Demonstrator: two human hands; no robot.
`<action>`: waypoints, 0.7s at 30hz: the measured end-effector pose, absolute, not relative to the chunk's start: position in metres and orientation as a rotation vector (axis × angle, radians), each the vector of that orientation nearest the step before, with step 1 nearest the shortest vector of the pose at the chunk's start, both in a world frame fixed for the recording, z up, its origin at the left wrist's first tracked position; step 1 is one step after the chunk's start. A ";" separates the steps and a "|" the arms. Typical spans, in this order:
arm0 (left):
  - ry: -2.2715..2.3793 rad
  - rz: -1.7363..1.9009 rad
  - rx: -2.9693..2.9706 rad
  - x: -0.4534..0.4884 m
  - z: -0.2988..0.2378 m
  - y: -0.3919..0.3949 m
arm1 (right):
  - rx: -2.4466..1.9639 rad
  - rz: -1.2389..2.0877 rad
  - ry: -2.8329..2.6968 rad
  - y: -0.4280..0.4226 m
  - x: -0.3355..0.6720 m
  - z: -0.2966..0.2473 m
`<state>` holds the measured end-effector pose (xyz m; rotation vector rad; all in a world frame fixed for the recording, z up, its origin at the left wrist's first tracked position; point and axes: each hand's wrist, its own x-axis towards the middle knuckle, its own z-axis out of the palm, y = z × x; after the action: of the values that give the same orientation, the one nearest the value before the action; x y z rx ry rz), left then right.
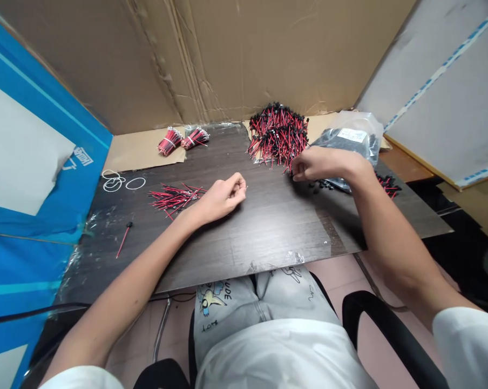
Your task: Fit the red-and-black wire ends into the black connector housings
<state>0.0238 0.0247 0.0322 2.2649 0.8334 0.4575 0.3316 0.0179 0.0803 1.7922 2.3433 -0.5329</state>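
My left hand (229, 194) hovers over the middle of the table (264, 216), its fingers curled into a pinch. A tiny pale tip shows at the fingertips, too small to name. Beside that wrist lies a loose bunch of red and black wires (174, 199). My right hand (311, 163) is closed at the front right edge of a big heap of red and black wires with black connectors (278, 132). A dark bit shows under its fingertips; whether they hold it is hidden. Small black connectors (322, 185) lie scattered just right of this hand.
Two banded wire bundles (170, 141) stand at the back left on cardboard. White rubber bands (113, 182) and a single wire with a black connector (124, 239) lie left. A clear bag of black parts (349, 141) sits back right, with more wires (387, 185) beyond.
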 end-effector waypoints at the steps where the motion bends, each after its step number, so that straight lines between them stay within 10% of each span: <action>1: 0.821 0.485 2.186 0.024 0.030 0.023 | 1.776 -0.607 2.394 0.014 0.327 0.081; 7: 0.784 0.597 1.755 0.015 0.016 0.020 | 1.626 -1.594 2.771 -0.008 0.278 0.041; 21: 0.900 0.774 1.944 0.008 0.013 0.010 | 1.419 -1.578 3.257 -0.006 0.250 0.005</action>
<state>0.0077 0.0100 0.0130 1.9441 0.9004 0.7737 0.2496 -0.0062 0.0047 1.4195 3.2568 -1.5781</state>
